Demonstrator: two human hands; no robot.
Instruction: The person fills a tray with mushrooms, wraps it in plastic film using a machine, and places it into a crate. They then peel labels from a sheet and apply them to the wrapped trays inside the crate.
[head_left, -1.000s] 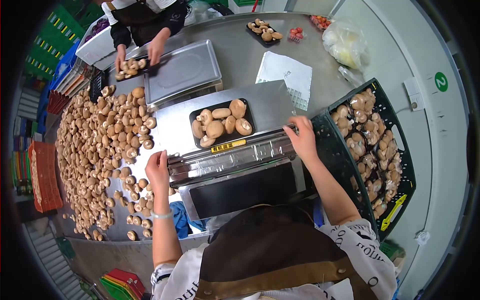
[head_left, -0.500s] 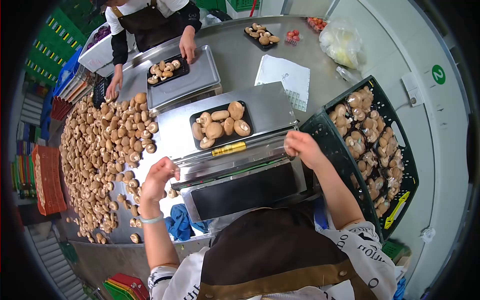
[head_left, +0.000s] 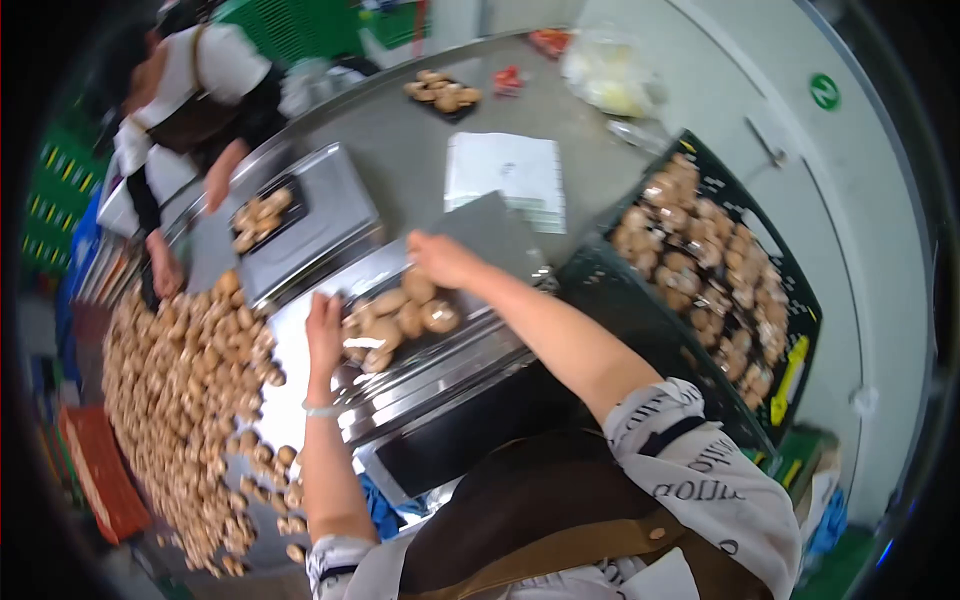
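A tray of shiitake mushrooms [head_left: 400, 318] lies on the metal top of the wrapping machine [head_left: 490, 222], with shiny clear plastic film [head_left: 440, 316] over it. My left hand [head_left: 323, 330] is at the tray's left side, its fingers closed on the film's edge. Beyond the tray's far edge, my right hand [head_left: 440, 258] is closed on the film too, its forearm crossing over the machine's right part. Motion blurs both hands and the mushrooms a little.
Loose mushrooms [head_left: 180, 400] are heaped at left. A green crate [head_left: 588, 262] of wrapped packs stands at right, a yellow cutter [head_left: 790, 380] on its rim. Across the table, a co-worker's hand [head_left: 225, 175] is near a mushroom tray on a scale [head_left: 335, 200]. Paper sheets [head_left: 500, 165] lie behind.
Both my hands have moved forward from the machine's near side to the tray, drawing the film over the mushrooms. The view has turned, and the co-worker leans further left.
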